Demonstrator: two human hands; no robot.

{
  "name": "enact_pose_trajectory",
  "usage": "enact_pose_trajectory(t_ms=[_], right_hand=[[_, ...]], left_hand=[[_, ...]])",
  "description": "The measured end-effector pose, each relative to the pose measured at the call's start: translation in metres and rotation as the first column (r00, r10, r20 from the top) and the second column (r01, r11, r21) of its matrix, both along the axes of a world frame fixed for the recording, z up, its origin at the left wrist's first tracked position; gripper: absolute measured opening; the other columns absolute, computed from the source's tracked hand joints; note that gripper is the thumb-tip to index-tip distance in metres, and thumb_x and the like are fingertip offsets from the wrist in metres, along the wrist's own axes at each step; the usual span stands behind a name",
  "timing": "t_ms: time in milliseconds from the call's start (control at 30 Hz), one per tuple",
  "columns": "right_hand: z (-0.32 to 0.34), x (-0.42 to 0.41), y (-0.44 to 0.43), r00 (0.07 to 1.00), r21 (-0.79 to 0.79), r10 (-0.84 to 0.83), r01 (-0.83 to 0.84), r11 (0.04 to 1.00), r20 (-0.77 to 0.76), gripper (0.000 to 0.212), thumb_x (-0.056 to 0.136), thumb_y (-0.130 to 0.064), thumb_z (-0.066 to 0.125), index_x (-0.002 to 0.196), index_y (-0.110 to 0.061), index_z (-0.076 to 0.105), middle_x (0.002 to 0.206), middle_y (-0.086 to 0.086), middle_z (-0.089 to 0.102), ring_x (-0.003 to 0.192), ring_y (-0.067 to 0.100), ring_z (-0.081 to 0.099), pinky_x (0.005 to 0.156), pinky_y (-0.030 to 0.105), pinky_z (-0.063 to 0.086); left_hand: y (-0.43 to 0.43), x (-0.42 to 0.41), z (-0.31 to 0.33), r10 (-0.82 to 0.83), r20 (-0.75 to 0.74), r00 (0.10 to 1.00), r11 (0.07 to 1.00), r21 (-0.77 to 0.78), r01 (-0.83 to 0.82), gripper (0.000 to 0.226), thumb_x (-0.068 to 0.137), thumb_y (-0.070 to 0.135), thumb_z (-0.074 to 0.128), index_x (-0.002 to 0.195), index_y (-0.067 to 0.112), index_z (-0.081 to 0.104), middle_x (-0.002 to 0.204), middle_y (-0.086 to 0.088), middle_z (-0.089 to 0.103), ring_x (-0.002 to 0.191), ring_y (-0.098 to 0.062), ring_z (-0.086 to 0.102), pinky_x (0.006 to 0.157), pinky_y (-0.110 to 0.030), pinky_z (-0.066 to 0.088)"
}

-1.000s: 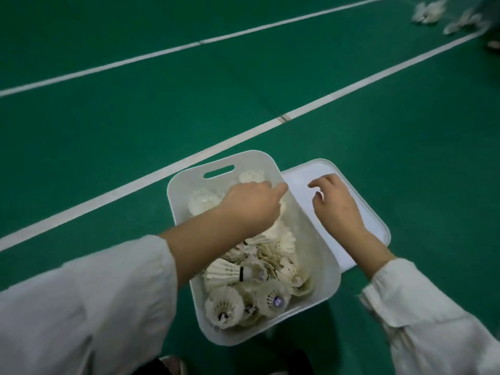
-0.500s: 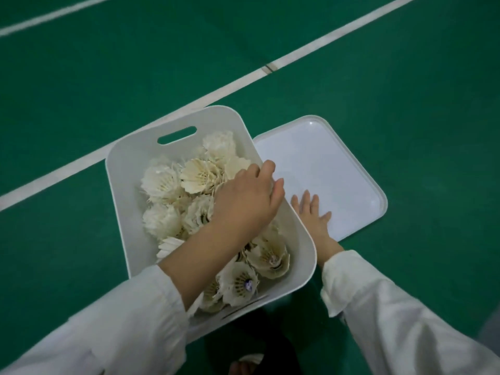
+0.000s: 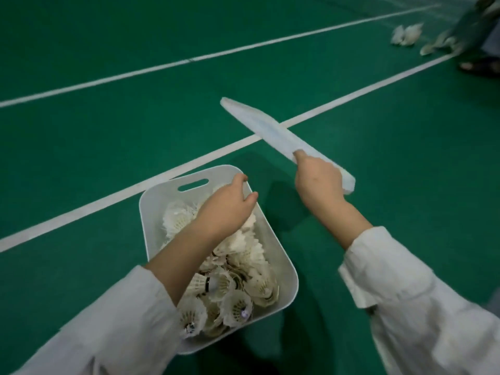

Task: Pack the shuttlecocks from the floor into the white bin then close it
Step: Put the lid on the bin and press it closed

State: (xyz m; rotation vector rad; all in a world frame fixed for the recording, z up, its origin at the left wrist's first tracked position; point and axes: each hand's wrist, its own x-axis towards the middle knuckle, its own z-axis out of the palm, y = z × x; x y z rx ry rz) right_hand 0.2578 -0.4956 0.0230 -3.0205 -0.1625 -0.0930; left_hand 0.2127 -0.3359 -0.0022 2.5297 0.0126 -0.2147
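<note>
Nearest me I see two loose white fabric sleeves, one on each forearm. Between them sits one white plastic bin (image 3: 151, 212) with rounded corners and a slot handle cut in its far wall, standing uncovered on the green court floor (image 3: 81, 147). It is heaped with white feathered shuttlecocks (image 3: 238, 304), too tangled for me to count exactly; I make out well over ten ragged feather skirts, some cork ends showing, one with a black band.

My left hand (image 3: 227, 209) reaches over the pile toward the bin's far right corner, fingers loosely spread and slightly curled, gripping nothing that I can see.

My right hand (image 3: 319, 182) is raised beside the bin's right side, closed around the near end of one flat white plastic lid (image 3: 267, 128), held in the air edge-on and tilted, blurred.

Beyond, two white painted lines cross the smooth floor. At the far right corner lie a few more white shuttlecocks (image 3: 405, 35), about four, blurred, next to a dark shoe (image 3: 479, 67).
</note>
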Motion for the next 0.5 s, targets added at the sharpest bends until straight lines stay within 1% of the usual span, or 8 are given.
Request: enact_pose_trajectory(t_ms=[100, 167, 200, 233, 333, 367, 433, 500], right_hand=[[0.041, -0.023, 0.049, 0.979, 0.042, 0.178, -0.183, 0.982, 0.101, 0.040, 0.088, 0.000, 0.039, 0.126, -0.013, 0.045, 0.113, 0.012, 0.062, 0.098, 0.034, 0.060, 0.065, 0.033, 0.032], [0.061, -0.044, 0.081, 0.955, 0.091, 0.263, -0.277, 0.957, 0.140, 0.034, 0.090, -0.003, 0.039, 0.123, -0.013, 0.045, 0.109, 0.011, 0.063, 0.095, 0.034, 0.061, 0.063, 0.033, 0.032], [0.069, -0.055, 0.096, 0.943, 0.116, 0.296, -0.315, 0.942, 0.151, 0.029, 0.091, -0.004, 0.040, 0.118, -0.012, 0.044, 0.105, 0.010, 0.064, 0.092, 0.035, 0.061, 0.061, 0.033, 0.032], [0.076, -0.065, 0.110, 0.932, 0.133, 0.328, -0.349, 0.928, 0.157, 0.023, 0.092, -0.006, 0.040, 0.114, -0.011, 0.044, 0.101, 0.010, 0.064, 0.088, 0.035, 0.061, 0.060, 0.034, 0.031], [0.089, -0.096, 0.145, 0.901, 0.181, 0.410, -0.430, 0.885, 0.139, 0.010, 0.094, -0.012, 0.039, 0.104, -0.011, 0.044, 0.095, 0.012, 0.064, 0.083, 0.036, 0.059, 0.061, 0.034, 0.029], [0.090, -0.103, 0.152, 0.899, 0.230, 0.419, -0.438, 0.869, 0.127, 0.006, 0.095, -0.015, 0.040, 0.099, -0.012, 0.044, 0.094, 0.014, 0.064, 0.082, 0.036, 0.058, 0.061, 0.034, 0.029], [0.090, -0.113, 0.160, 0.909, 0.395, 0.408, -0.408, 0.823, 0.089, 0.010, 0.095, -0.021, 0.042, 0.088, -0.014, 0.042, 0.092, 0.016, 0.063, 0.080, 0.034, 0.054, 0.062, 0.035, 0.034], [0.091, -0.116, 0.159, 0.935, 0.649, 0.355, -0.281, 0.707, 0.018, 0.010, 0.091, -0.023, 0.049, 0.085, -0.015, 0.050, 0.092, 0.013, 0.065, 0.083, 0.032, 0.058, 0.070, 0.038, 0.044]], left_hand=[[0.021, -0.006, 0.021, 0.194, -0.092, 0.977, 0.961, -0.182, -0.208, 0.043, 0.095, 0.037, 0.040, 0.134, 0.019, 0.035, 0.095, -0.002, 0.059, 0.067, -0.014, 0.056, 0.061, -0.028, 0.041], [0.041, -0.013, 0.030, 0.336, -0.219, 0.916, 0.831, -0.389, -0.398, 0.045, 0.094, 0.032, 0.042, 0.135, 0.016, 0.034, 0.095, -0.006, 0.059, 0.081, -0.023, 0.059, 0.072, -0.030, 0.049], [0.052, -0.017, 0.033, 0.393, -0.276, 0.877, 0.756, -0.446, -0.479, 0.046, 0.094, 0.031, 0.042, 0.137, 0.015, 0.032, 0.093, -0.006, 0.058, 0.087, -0.026, 0.058, 0.078, -0.031, 0.050], [0.064, -0.023, 0.036, 0.438, -0.297, 0.848, 0.713, -0.460, -0.529, 0.049, 0.094, 0.031, 0.041, 0.139, 0.017, 0.030, 0.093, -0.006, 0.056, 0.090, -0.026, 0.058, 0.083, -0.033, 0.050], [0.098, -0.048, 0.044, 0.527, -0.272, 0.805, 0.668, -0.453, -0.591, 0.053, 0.092, 0.025, 0.035, 0.143, 0.032, 0.021, 0.101, -0.008, 0.057, 0.100, -0.031, 0.060, 0.093, -0.045, 0.049], [0.107, -0.056, 0.044, 0.546, -0.265, 0.795, 0.648, -0.468, -0.601, 0.054, 0.092, 0.024, 0.033, 0.143, 0.037, 0.019, 0.107, -0.010, 0.058, 0.104, -0.033, 0.059, 0.095, -0.045, 0.048], [0.125, -0.074, 0.045, 0.600, -0.226, 0.767, 0.618, -0.478, -0.624, 0.054, 0.094, 0.027, 0.034, 0.144, 0.038, 0.018, 0.127, -0.017, 0.053, 0.114, -0.037, 0.053, 0.098, -0.042, 0.044], [0.138, -0.090, 0.043, 0.674, -0.172, 0.719, 0.580, -0.480, -0.658, 0.056, 0.094, 0.030, 0.039, 0.146, 0.030, 0.017, 0.140, -0.017, 0.043, 0.123, -0.035, 0.046, 0.101, -0.039, 0.038]])
